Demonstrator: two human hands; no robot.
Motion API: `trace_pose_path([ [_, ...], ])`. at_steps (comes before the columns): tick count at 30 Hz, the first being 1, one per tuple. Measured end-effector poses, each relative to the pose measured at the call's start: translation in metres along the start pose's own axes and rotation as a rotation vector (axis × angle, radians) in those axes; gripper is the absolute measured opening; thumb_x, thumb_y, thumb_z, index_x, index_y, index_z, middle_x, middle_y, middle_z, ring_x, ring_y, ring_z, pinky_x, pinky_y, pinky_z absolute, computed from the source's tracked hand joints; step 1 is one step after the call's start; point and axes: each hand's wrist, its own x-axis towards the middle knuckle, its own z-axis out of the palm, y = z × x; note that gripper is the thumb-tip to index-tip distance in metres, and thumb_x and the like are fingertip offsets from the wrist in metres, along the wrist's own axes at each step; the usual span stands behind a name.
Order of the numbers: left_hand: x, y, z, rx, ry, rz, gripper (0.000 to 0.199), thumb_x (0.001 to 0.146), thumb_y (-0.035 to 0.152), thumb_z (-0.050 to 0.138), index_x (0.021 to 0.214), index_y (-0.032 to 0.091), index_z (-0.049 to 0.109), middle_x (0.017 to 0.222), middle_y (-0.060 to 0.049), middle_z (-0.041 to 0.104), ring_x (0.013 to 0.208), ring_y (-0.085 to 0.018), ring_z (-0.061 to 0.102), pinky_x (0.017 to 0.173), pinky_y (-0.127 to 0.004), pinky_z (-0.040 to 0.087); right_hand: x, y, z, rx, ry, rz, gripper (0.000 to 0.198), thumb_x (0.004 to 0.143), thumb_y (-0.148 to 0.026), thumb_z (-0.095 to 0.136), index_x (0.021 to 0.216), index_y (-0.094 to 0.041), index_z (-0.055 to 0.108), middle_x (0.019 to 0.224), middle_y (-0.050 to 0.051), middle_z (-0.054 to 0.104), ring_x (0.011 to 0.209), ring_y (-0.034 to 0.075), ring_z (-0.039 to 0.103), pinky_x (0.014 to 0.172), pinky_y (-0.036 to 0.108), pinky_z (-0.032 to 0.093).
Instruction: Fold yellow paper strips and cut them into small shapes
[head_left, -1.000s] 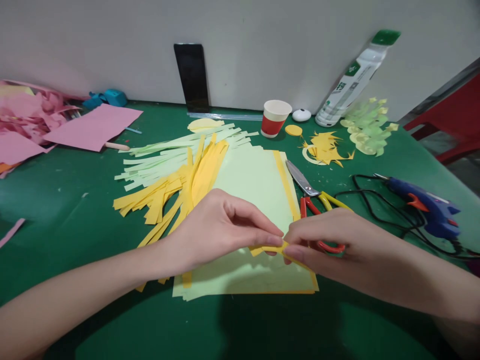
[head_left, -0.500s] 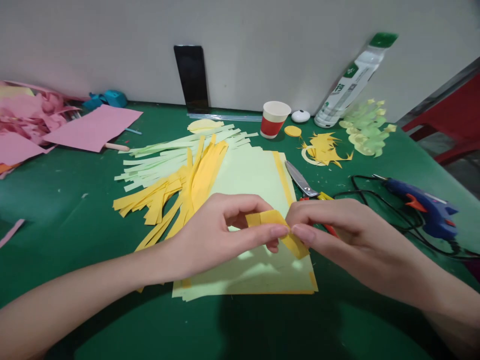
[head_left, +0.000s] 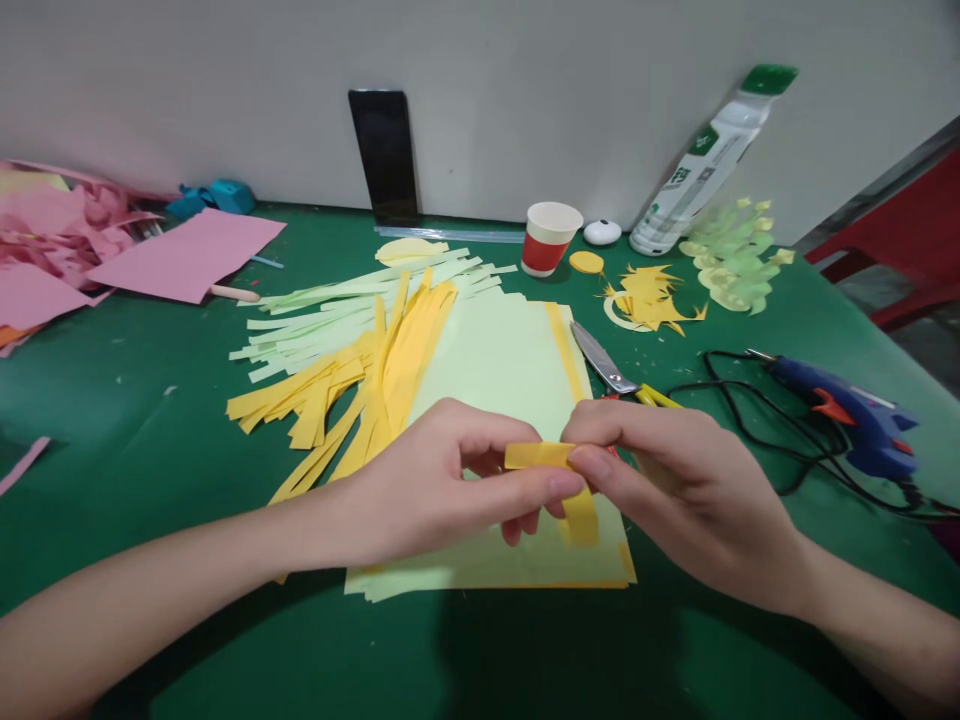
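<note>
I see the fingers (head_left: 561, 487) of the left hand (head_left: 435, 490) and right hand (head_left: 690, 500) pinched close together on a bent yellow strip (head_left: 536, 456), just below the frame's centre. Pale green sheets (head_left: 499, 360) lie underneath; loose yellow ribbons (head_left: 401, 370) fan left of centre across the worktop (head_left: 315, 660).

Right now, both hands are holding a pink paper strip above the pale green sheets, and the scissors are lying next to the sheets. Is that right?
Not quite: the strip is yellow, not pink. The head view shows the left hand and right hand holding a yellow paper strip above the pale green sheets, with the scissors next to the sheets.
</note>
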Motion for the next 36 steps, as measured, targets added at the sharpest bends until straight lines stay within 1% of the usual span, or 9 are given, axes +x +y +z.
trace_pose_path([
  [5,-0.002,-0.003,0.001,0.02,0.047,-0.019,0.025,0.08,0.029,0.055,0.061,0.013,0.06,0.043,0.005,0.046,0.04,-0.004,0.041,0.041,-0.015,0.032,0.0,0.002,0.004,-0.028,0.03,0.016,0.021,0.088,-0.021,0.042,0.071,-0.018,0.054,0.062,-0.001,0.057,0.054,0.01,0.048,0.05,0.023,0.036],
  [8,-0.002,-0.005,0.002,0.016,0.051,0.017,0.026,0.082,0.029,0.052,0.063,0.013,0.061,0.045,0.004,0.047,0.042,-0.005,0.042,0.041,-0.015,0.033,0.001,0.001,0.004,0.023,0.015,0.06,0.021,0.088,-0.022,0.043,0.07,-0.019,0.053,0.062,-0.001,0.056,0.054,0.01,0.048,0.051,0.023,0.036],
  [10,-0.001,-0.006,0.002,0.042,0.045,0.075,0.029,0.083,0.028,0.05,0.062,0.013,0.061,0.048,0.004,0.049,0.045,-0.005,0.045,0.044,-0.015,0.035,0.002,0.001,0.002,0.072,-0.025,0.072,0.023,0.09,-0.022,0.04,0.07,-0.019,0.052,0.063,-0.001,0.056,0.056,0.009,0.048,0.052,0.022,0.037],
  [12,0.0,-0.007,0.002,0.093,0.06,0.162,0.031,0.084,0.027,0.049,0.058,0.013,0.059,0.05,0.003,0.05,0.048,-0.005,0.046,0.048,-0.015,0.037,0.002,0.0,0.0,0.099,-0.057,0.037,0.026,0.091,-0.02,0.035,0.07,-0.019,0.05,0.064,-0.002,0.055,0.058,0.008,0.048,0.053,0.02,0.037],
  [15,0.002,-0.008,0.002,0.188,0.142,0.282,0.03,0.085,0.023,0.048,0.058,0.013,0.056,0.055,0.003,0.052,0.053,-0.005,0.048,0.052,-0.016,0.038,0.001,0.001,-0.001,0.07,-0.02,-0.044,0.019,0.089,-0.019,0.04,0.073,-0.019,0.049,0.06,-0.004,0.05,0.053,0.007,0.043,0.05,0.018,0.034],
  [19,0.003,-0.01,0.004,0.261,0.287,0.389,0.014,0.082,0.018,0.053,0.07,0.013,0.057,0.069,0.0,0.057,0.065,-0.008,0.052,0.061,-0.018,0.042,-0.001,0.002,0.002,-0.039,0.054,-0.068,0.017,0.083,-0.014,0.048,0.067,-0.019,0.045,0.053,-0.006,0.042,0.048,0.006,0.035,0.046,0.018,0.031],
  [23,0.002,-0.013,0.005,0.241,0.332,0.488,0.003,0.078,0.013,0.057,0.075,0.013,0.056,0.076,0.0,0.057,0.073,-0.008,0.054,0.069,-0.018,0.044,0.0,0.001,0.004,-0.09,0.067,-0.041,0.016,0.082,-0.013,0.048,0.067,-0.019,0.046,0.052,-0.006,0.045,0.047,0.006,0.037,0.045,0.017,0.032],
  [26,0.002,-0.014,0.006,0.225,0.329,0.509,0.004,0.078,0.011,0.057,0.075,0.014,0.056,0.077,0.0,0.057,0.073,-0.008,0.054,0.069,-0.018,0.045,0.0,0.0,0.004,-0.12,0.052,-0.027,0.015,0.081,-0.012,0.049,0.067,-0.018,0.048,0.053,-0.006,0.048,0.047,0.006,0.039,0.045,0.016,0.033],
  [36,0.001,-0.013,0.007,0.203,0.351,0.488,0.008,0.076,0.01,0.057,0.071,0.015,0.054,0.074,0.001,0.057,0.07,-0.008,0.054,0.065,-0.019,0.045,0.0,0.0,0.005,-0.099,0.026,-0.074,0.016,0.081,-0.011,0.047,0.067,-0.016,0.048,0.054,-0.004,0.046,0.048,0.005,0.039,0.046,0.016,0.033],
])
